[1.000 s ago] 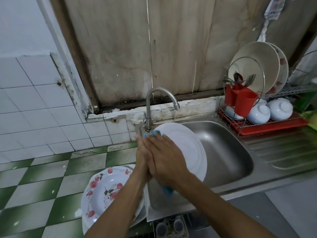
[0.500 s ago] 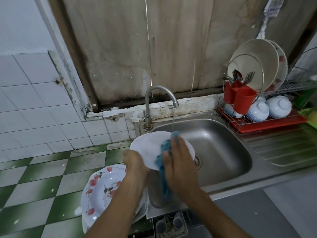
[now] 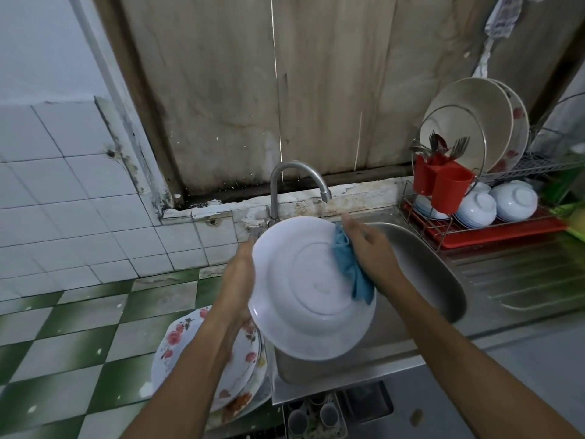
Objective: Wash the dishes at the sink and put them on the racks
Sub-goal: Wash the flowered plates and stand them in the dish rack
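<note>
White plate (image 3: 304, 286): held on edge over the front left corner of the sink (image 3: 437, 274), underside turned up so the base ring can be wiped.
Left hand (image 3: 239, 277): closed on the plate's left rim, blurred; judged to steady it.
Right hand (image 3: 373, 251): fingers nearly straight, pressing the cloth against the right rim.
Blue cloth (image 3: 348, 264): trapped between right palm and plate, tail hanging.
Floral plates (image 3: 202, 350): stacked at the counter's front edge, left of the sink; judged unwashed.
Dish rack (image 3: 493, 229): right of the sink, at the drainboard's back edge; plates stood upright and bowls upturned, to drain.
</note>
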